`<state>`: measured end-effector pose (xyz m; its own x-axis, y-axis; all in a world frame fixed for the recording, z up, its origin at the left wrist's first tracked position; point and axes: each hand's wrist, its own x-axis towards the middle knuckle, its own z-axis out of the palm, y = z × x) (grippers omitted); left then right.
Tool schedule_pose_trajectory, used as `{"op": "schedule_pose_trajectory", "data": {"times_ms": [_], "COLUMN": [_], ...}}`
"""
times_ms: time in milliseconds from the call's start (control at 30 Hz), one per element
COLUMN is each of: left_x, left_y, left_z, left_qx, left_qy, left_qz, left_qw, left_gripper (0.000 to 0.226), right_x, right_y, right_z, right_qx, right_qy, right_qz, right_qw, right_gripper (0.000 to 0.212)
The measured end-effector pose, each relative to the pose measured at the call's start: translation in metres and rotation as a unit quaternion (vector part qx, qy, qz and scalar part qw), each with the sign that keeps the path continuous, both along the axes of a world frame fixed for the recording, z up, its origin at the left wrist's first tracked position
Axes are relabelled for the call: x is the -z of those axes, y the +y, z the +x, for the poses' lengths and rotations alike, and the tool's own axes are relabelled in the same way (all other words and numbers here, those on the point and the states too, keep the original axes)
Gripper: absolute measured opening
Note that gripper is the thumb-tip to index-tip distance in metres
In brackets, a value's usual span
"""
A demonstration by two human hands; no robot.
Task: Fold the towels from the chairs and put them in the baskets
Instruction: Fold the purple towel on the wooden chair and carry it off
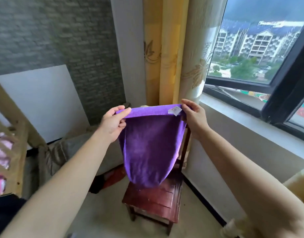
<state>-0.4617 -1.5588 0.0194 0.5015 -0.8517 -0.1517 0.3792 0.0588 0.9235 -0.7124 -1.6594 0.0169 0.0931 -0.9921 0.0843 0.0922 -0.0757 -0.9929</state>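
A purple towel (147, 148) hangs in the air, doubled over, above a dark red wooden chair (154, 201). My left hand (114, 123) pinches its top edge at the left corner. My right hand (193, 115) pinches the right corner, next to a small white label (174, 111). The towel's rounded lower end hangs just over the chair seat. The chair's back is mostly hidden behind the towel. No basket is in view.
A window sill (251, 117) and dark window frame run along the right. Yellow curtains (165, 52) hang behind the chair. A wooden frame (12, 134) with pink fabric stands at the left. Grey cloth (65, 152) lies on the floor left of the chair.
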Motion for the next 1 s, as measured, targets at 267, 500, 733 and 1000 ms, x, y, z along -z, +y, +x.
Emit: {"op": "schedule_pose_trajectory", "data": {"times_ms": [267,500,733,1000], "left_x": [-0.023,-0.014,-0.007,-0.012], "left_y": [0.017,0.033,0.013,-0.009], "left_z": [-0.043,-0.067,-0.076,-0.063], "left_qx": [-0.034,0.035,-0.033,-0.145], "left_qy": [-0.058,-0.126,-0.242,-0.205], "left_qz": [0.128,0.136,0.078,0.019], "left_qw": [0.99,0.982,0.967,0.968], "left_gripper": [0.018,0.05,0.018,0.037], "right_x": [-0.015,0.008,0.002,-0.004], "right_y": [-0.006,-0.009,-0.016,-0.036], "right_z": [-0.063,-0.107,-0.124,-0.13], "right_qx": [-0.001,-0.042,0.034,0.124], "right_qy": [-0.037,0.225,0.194,0.27], "right_qz": [0.068,-0.067,-0.117,-0.2], "right_qw": [0.997,0.971,0.973,0.934], "right_gripper": [0.036,0.064,0.017,0.025]}}
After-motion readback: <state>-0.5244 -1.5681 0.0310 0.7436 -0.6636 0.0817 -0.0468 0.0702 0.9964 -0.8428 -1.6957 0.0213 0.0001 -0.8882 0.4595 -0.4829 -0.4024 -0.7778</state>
